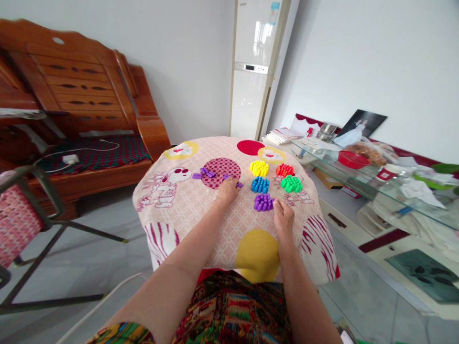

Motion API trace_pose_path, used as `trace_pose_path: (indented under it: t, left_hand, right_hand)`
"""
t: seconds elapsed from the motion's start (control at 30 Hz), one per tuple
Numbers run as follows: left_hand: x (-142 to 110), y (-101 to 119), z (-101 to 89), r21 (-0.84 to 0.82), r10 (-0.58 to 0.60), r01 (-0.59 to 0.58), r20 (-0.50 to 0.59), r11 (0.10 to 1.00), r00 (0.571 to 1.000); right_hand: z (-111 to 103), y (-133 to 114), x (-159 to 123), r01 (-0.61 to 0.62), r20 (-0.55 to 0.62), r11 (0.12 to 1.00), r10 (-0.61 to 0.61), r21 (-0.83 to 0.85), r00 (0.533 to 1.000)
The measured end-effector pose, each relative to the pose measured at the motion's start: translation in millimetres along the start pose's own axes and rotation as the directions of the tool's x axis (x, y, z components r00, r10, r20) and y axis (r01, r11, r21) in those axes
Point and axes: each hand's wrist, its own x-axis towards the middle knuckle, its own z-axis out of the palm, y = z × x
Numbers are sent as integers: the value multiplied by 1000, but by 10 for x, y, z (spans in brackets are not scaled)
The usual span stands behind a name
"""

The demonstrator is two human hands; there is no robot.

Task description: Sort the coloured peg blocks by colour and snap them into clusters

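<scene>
My left hand [228,190] rests on the table, fingers curled and close together over a few small purple pieces [239,185]; the fingers partly hide them. To its left lie several more loose purple pieces [205,172]. My right hand [284,215] is closed in a pinch at the right edge of a bunch of glossy purple pegs [263,202]. A purple peg seems to be between its fingertips, though it barely shows. Beyond stand tight bunches of blue pegs [260,184], green pegs [291,184], yellow pegs [258,168] and red pegs [285,170].
A patterned cloth [201,224] covers the round table. On the right stands a cluttered glass-topped cabinet [380,181] with a red bowl [353,159]. A wooden bench [82,95] and a metal-framed chair [43,215] are on the left. A tall white cabinet unit [251,95] stands behind.
</scene>
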Motion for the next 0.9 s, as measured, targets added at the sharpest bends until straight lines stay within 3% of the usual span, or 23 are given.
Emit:
trace_pose_path:
  t: [0.13,0.33,0.47,0.63,0.9]
  left_hand:
    - [-72,8,-19,13,21,-20,-25,1000,999]
    - [-142,-7,-40,-19,152,-151,71,988,986]
    - [-163,-4,-54,-224,273,-252,70,941,959]
    - [-206,66,-65,-583,292,-223,27,781,956]
    - [-258,203,87,-710,321,-189,56,679,945]
  right_hand:
    - [-2,-13,0,-11,12,1000,11,3,1000]
    - [2,-2,6,-1,7,1000,1,5,1000]
    - [4,1,9,2,15,1000,-1,-8,1000]
    - [2,-24,2,4,8,1000,-4,-14,1000]
    - [-6,-32,-1,26,19,999,-25,-27,1000]
